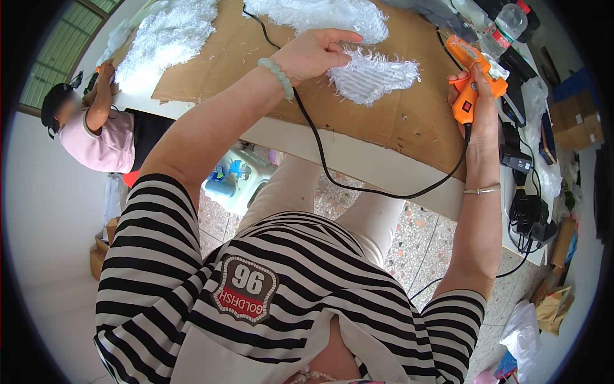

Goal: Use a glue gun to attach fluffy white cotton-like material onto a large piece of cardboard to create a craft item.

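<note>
My right hand (478,105) is wrapped round the grip of an orange hot glue gun (465,107), held over the right side of the table. A black cord runs down from its handle and loops back across the cardboard. My left hand (313,54) has its fingers apart, and the fingertips are at the upper left edge of a white fringed piece (372,78) with ridged rows. Whether they touch it is hard to tell. Beyond that hand lies a larger pile of white fringed material (320,16).
Brown cardboard (224,70) covers much of the white table. Another white fluffy heap (167,45) lies at the far left, where a person in pink (96,137) works. A clear bottle (508,29), black adapters (531,214) and cables crowd the right edge. A pale stool (246,182) stands below.
</note>
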Demonstrator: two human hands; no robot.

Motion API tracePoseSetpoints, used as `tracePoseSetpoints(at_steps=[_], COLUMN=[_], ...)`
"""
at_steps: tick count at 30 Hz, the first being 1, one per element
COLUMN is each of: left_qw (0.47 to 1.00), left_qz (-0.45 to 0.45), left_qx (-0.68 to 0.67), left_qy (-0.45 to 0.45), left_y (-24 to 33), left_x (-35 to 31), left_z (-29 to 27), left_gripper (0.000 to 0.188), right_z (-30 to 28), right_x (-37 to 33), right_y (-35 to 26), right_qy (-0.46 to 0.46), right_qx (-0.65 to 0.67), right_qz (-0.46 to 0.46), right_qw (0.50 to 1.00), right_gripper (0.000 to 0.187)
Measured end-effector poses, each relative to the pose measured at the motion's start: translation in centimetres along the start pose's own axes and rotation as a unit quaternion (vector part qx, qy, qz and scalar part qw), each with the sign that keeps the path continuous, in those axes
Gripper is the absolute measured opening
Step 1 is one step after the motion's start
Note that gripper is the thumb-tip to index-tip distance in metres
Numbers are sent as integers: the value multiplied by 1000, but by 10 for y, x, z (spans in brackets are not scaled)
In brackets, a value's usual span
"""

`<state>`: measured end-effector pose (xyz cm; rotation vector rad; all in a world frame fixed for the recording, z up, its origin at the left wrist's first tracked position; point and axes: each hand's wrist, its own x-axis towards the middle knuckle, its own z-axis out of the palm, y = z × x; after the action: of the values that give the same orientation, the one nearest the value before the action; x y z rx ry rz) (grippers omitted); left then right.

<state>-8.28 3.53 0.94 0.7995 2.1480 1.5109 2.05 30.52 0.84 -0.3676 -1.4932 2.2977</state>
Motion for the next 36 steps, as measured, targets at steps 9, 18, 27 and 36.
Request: tracePoseSetpoints(at_steps=[9,18,27,36], left_qw=[991,864,765,785], left_qz=[28,78,-156,-132], left_qx=[-72,-149,285,427], left_qy=[105,474,555,428], left_y=[14,-20,-71,-79], left_x=[-30,-44,-86,-90], left_z=[-73,-274,-327,-343], left_gripper=[41,32,30,29], right_z=[-11,-22,-20,-19], right_x=[-1,1,7,0], right_y=[6,3,9,4], right_qy=[-7,-51,-9,3], right_qx=[8,-4,15,16], right_qz=[16,24,26,12], right_qw=[1000,998,999,1000], right_gripper=[27,23,29,30])
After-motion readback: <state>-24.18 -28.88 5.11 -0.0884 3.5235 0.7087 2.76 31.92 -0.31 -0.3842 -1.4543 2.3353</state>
